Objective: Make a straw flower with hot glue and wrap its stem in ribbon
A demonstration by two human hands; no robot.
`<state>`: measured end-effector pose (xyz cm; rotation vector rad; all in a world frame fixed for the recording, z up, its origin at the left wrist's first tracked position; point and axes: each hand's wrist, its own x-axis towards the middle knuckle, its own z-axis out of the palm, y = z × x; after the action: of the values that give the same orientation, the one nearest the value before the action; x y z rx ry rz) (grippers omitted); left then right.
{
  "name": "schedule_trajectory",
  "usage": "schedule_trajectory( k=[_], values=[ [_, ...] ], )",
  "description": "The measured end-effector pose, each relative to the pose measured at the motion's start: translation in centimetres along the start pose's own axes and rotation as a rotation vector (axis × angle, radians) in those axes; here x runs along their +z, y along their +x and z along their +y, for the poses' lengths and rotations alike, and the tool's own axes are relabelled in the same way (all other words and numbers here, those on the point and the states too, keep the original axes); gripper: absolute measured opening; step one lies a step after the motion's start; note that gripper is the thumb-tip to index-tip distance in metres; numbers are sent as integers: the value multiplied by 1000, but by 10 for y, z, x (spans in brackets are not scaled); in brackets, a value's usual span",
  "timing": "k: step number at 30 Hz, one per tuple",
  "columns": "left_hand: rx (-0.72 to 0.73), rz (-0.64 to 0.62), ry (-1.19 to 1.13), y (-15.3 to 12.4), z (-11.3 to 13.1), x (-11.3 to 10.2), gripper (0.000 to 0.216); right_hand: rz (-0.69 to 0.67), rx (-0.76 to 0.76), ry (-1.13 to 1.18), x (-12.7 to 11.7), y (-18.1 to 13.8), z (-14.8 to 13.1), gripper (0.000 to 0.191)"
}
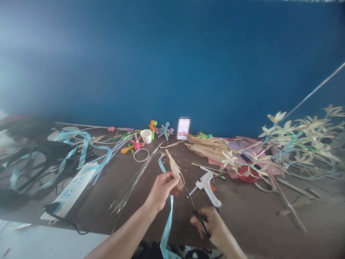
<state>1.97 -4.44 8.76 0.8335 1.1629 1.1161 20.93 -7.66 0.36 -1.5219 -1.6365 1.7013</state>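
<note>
My left hand (165,187) pinches a tan, dried husk strip (174,164) that points up and away from me. Wrapped round the handles of a pair of scissors (194,207), my right hand (207,225) is closed. The blades reach up to the right edge of the husk; whether they are cutting it I cannot tell. A light blue ribbon (168,225) runs behind my left hand and hangs over the table's front edge. A white glue gun (208,186) lies just beyond my right hand.
Thin wires (134,183) and a power strip (71,190) lie to the left. Husks (207,146) are piled at the back, near a white cup (146,136). Husk flowers on stems (293,144) spread across the right. A blue wall (172,64) stands behind the table.
</note>
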Motion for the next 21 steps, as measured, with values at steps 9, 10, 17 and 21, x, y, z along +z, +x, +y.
schedule_trajectory(
  k=[9, 10, 17, 21],
  values=[
    [10, 17, -3, 1, -4, -3, 19, -3, 11, -6, 2, 3, 0, 35],
    [13, 20, -5, 1, -4, -4, 19, -24, -12, -3, 1, 1, -3, 35],
    [8, 30, -10, 2, -2, -5, 20, -90, -36, -17, -7, -11, -18, 32],
    [-3, 34, -13, 1, 0, -3, 19, -89, 4, -13, -4, -7, -9, 35]
  ],
)
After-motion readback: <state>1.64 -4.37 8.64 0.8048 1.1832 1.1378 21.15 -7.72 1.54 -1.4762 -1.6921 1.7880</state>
